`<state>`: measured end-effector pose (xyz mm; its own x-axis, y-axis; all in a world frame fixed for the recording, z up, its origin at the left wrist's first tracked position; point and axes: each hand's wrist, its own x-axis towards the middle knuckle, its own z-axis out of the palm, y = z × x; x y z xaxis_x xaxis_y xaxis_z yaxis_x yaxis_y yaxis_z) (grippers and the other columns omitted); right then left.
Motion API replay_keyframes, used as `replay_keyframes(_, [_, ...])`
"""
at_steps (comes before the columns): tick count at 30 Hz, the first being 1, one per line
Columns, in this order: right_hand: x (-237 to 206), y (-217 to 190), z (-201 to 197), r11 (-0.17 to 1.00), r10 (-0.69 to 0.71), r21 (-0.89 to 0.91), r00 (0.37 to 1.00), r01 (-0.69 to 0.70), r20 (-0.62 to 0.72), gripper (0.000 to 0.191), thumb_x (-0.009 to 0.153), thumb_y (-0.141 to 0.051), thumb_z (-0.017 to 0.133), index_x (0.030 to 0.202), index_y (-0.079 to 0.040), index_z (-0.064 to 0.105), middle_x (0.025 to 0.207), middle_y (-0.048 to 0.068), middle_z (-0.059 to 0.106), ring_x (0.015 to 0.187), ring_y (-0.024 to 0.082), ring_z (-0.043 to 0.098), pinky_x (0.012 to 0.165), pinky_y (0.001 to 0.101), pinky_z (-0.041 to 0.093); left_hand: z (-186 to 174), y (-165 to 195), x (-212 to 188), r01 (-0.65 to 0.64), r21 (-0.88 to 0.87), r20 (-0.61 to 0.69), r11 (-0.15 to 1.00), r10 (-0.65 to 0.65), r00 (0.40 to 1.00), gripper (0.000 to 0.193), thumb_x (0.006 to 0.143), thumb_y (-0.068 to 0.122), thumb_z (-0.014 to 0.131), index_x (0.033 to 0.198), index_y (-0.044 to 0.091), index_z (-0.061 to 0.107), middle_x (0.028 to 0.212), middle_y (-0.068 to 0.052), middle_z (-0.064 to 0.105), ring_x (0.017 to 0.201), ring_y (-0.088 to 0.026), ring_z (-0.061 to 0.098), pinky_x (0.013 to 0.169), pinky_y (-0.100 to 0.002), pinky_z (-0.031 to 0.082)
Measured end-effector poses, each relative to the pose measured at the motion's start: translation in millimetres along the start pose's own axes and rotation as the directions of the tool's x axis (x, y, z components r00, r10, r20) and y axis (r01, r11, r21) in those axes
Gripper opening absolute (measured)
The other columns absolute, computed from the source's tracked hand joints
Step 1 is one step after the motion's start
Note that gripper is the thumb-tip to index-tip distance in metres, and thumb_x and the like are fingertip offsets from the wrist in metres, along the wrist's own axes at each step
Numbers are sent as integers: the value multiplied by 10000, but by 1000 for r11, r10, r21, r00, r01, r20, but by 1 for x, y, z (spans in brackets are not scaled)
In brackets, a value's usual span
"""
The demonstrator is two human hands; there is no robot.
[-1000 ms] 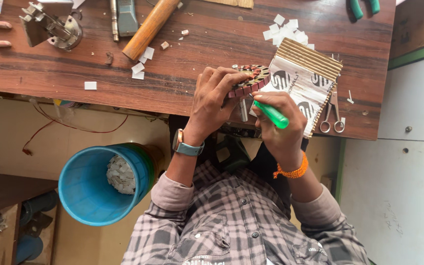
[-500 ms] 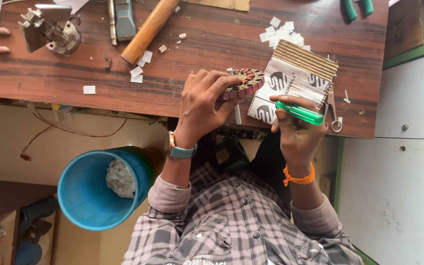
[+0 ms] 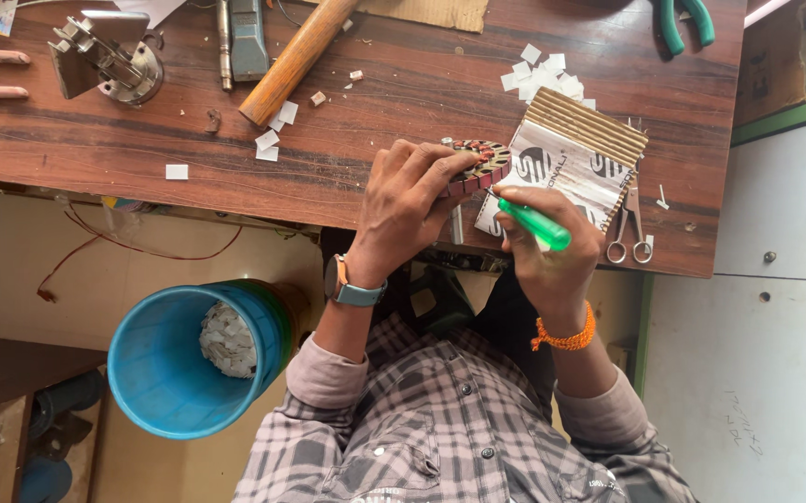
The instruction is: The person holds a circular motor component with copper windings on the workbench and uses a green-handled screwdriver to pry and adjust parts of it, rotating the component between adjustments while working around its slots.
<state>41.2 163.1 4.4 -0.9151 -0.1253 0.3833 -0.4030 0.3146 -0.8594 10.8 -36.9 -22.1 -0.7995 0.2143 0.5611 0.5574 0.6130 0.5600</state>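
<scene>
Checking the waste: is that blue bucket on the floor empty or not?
Not empty: the blue bucket holds a heap of white scraps, well below its rim.

A single view is supplied, taken by a camera worn on the head and aimed steeply downward. The scene is rendered inverted: the wooden workbench (image 3: 347, 130) is stretched across the top of the frame, while the wearer's checked shirt (image 3: 440, 438) and lap are set along the bottom. The left hand (image 3: 409, 200) and right hand (image 3: 543, 244) are caught near the centre, at close range, over the bench's near edge. The floor beside the seat, with a blue bucket (image 3: 165, 373), is taken in at lower left, and a pale cabinet (image 3: 766, 307) is seen at right. No second view is offered.
</scene>
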Motion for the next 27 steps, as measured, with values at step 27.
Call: replay_keyframes(27, [12, 40, 7, 983, -83, 170, 996, 74, 42, 143, 1057, -17, 632, 1188, -20, 575, 1209, 119, 694, 777, 86, 673, 659, 217, 590, -5, -15, 9, 18, -70, 79, 997, -12, 997, 560, 871, 63, 741, 1390, 233, 617, 1267, 28, 657, 1098, -233, 576, 970, -380, 465])
